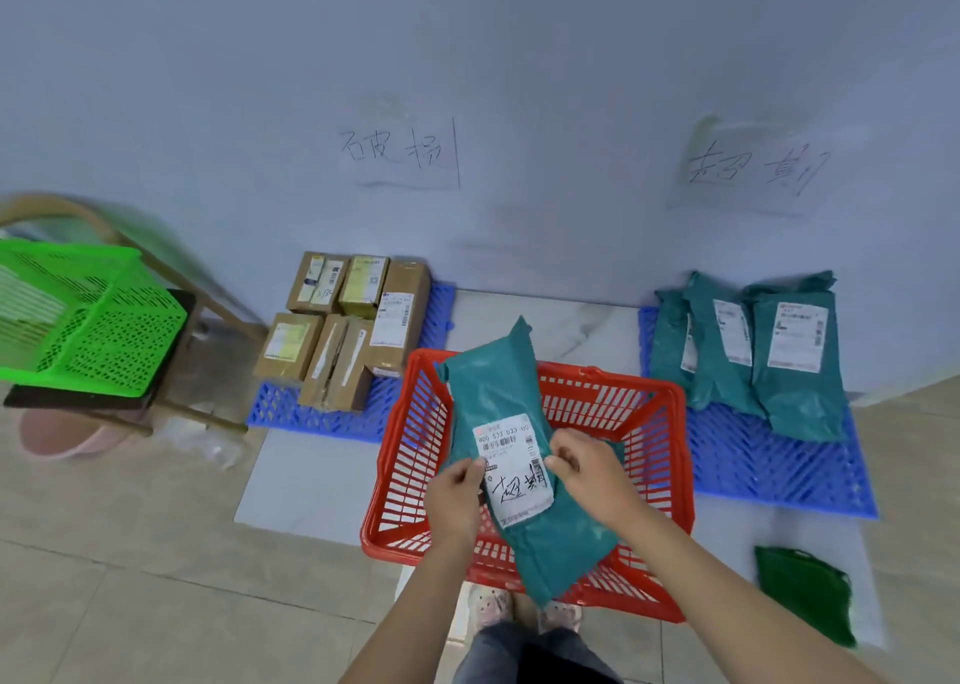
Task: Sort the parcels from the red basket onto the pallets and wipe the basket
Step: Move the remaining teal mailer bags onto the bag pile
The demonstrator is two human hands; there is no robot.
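I hold a teal parcel bag (498, 392) with a white handwritten label above the red basket (665, 413) on the floor. My left hand (456, 491) grips the bag's left edge. My right hand (587, 468) pinches it at the label's right side. The left blue pallet (291, 413) carries several cardboard boxes (337, 330). On the right blue pallet (769, 470) lie three teal bags (789, 371). I cannot see anything else inside the basket; the held bag hides part of it.
A green cloth (802, 592) lies on the floor at the right. A green basket (83, 320) sits on a chair at the left, with a pink basin (67, 442) under it. Two handwritten paper signs (400, 153) hang on the wall above the pallets.
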